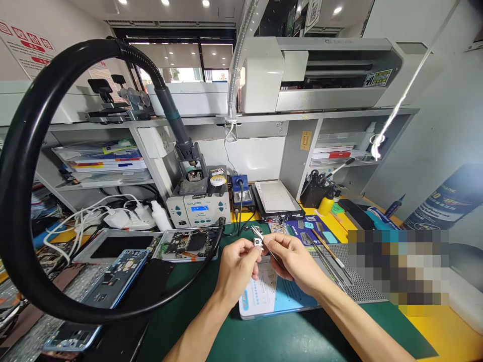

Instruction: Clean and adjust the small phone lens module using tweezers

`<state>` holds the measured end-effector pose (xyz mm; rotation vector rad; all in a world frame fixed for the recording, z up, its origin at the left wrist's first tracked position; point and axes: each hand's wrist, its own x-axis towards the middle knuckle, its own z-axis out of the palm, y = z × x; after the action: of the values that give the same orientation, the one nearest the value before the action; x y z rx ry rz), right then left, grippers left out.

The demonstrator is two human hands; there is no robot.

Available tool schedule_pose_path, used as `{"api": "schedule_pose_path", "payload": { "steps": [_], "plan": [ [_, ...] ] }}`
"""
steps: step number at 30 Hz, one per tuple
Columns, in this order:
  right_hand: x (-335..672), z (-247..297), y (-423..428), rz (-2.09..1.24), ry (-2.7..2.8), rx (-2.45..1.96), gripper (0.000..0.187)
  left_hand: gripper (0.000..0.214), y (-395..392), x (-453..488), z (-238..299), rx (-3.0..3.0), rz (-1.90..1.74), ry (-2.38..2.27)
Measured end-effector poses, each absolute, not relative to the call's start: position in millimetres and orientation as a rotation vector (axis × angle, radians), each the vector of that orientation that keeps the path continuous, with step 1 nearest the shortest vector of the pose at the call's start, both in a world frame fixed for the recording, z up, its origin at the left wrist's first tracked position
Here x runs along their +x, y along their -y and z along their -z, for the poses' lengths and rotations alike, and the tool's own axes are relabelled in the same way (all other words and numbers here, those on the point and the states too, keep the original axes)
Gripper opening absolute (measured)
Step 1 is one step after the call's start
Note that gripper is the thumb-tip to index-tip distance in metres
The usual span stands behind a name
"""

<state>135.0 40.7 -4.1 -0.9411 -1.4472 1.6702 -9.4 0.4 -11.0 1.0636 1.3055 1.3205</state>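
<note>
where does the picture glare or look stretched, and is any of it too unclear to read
Head view, top: the round white ceiling lights glare; head view, right: wide-angle distortion stretches the dark-blue cylindrical can, and a pixelated patch hides part of the scene; head view, centre: the small silvery part in the left hand is too small for fine detail.

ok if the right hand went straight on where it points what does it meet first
Likely the small pale part in the left hand, just ahead of the right hand; depth is unclear.

"LEAD FREE" on grey station [204, 214]
</note>
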Motion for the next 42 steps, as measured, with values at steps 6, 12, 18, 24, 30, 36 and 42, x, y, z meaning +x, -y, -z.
{"api": "schedule_pose_path", "payload": {
  "steps": [6,12,18,24,30,36,42],
  "plan": [
    [136.2,6.8,-42.1,-1.646,1.495,-0.953,0.031,0.024,-2.1,-14.3,11.4,1.068,-1.317,-1.324],
    [136.3,6.4,-42.5,-1.633,1.508,-0.99,0.03,0.024,-4.6,-16.8,14.5,1.091,-1.321,-1.354],
    [135.6,7.5,-41.4,-1.644,1.545,-0.974,0.029,0.021,-4.2,-15.7,16.1,1.119,-1.304,-1.335],
    [135.9,8.5,-40.7,-1.652,1.55,-0.97,0.03,0.02,-4.1,-15.0,17.1,1.129,-1.299,-1.327],
    [137.1,9.4,-41.5,-1.649,1.559,-0.993,0.033,0.02,-5.3,-15.6,16.8,1.133,-1.291,-1.33],
    [135.3,10.0,-42.8,-1.626,1.572,-0.996,0.035,0.02,-3.9,-14.8,17.5,1.135,-1.293,-1.326],
    [133.8,13.3,-41.0,-1.57,1.565,-0.992,0.037,0.021,-2.2,-12.8,16.6,1.147,-1.295,-1.345]
  ]
}}
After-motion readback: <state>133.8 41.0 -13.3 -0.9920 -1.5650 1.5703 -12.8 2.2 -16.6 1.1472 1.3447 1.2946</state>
